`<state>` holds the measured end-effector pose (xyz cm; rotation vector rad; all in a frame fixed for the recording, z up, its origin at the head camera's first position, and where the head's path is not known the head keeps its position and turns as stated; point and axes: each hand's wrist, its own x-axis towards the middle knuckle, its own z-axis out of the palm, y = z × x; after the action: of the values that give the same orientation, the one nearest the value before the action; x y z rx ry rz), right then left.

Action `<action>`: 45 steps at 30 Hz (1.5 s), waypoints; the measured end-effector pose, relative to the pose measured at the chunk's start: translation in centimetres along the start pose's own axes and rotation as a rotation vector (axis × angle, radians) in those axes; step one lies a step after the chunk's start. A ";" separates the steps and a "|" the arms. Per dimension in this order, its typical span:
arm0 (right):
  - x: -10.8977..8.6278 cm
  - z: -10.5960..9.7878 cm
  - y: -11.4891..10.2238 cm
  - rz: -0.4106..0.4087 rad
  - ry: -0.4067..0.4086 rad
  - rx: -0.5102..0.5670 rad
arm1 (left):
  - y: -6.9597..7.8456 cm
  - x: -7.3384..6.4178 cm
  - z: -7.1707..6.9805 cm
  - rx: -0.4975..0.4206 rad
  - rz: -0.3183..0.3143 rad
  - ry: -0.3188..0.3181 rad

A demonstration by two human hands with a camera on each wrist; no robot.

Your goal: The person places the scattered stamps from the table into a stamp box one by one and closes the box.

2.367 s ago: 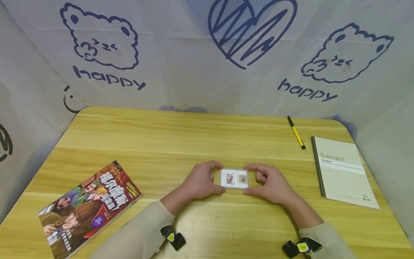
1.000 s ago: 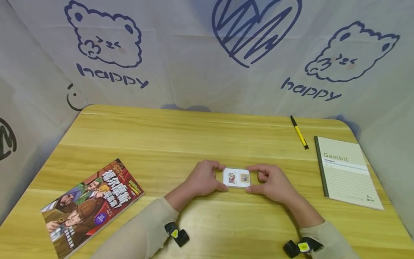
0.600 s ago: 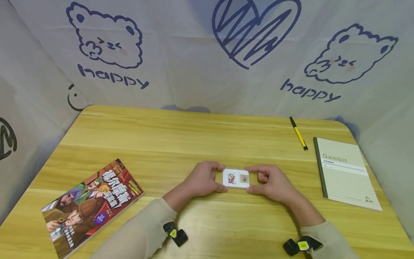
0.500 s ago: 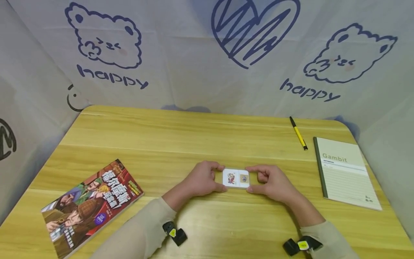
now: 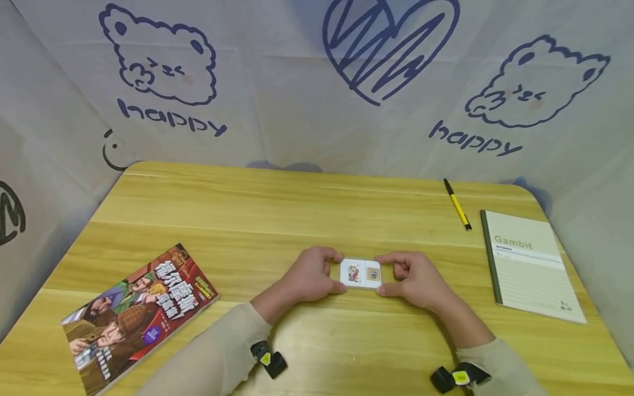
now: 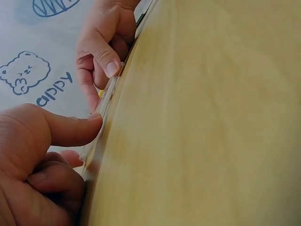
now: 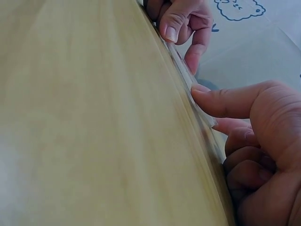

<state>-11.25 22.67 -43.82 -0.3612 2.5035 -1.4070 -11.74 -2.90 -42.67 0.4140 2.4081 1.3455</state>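
A small flat white case (image 5: 360,273) with clear plastic edges is near the middle of the wooden table. Its face carries a colourful figure on the left and a tan square with a blue emblem on the right. My left hand (image 5: 315,274) pinches the case's left end between thumb and forefinger. At the opposite end, my right hand (image 5: 414,279) pinches it the same way, with the other fingers curled in. Seen edge-on in the right wrist view, the thin case (image 7: 186,70) lies level, close to or on the tabletop; any gap beneath is unclear.
A comic-style book (image 5: 141,319) lies slanted on the left of the table (image 5: 277,209). On the right are a "Gambit" notebook (image 5: 532,269) and a yellow and black pen (image 5: 458,204). A white cloth with drawings (image 5: 277,82) hangs behind.
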 end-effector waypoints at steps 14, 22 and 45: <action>0.0 0.2 -0.1 -0.009 -0.012 -0.011 | -1.1 -0.3 -0.1 0.018 0.057 -0.002; -0.1 0.5 0.2 -0.039 -0.009 -0.072 | -1.2 -0.5 -0.3 0.069 0.098 0.028; 0.2 0.2 0.5 -0.045 -0.021 -0.036 | -1.2 0.0 0.0 0.064 0.079 0.027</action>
<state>-11.46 22.73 -44.37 -0.4397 2.5221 -1.3682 -11.81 -3.53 -43.66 0.5166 2.4859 1.3169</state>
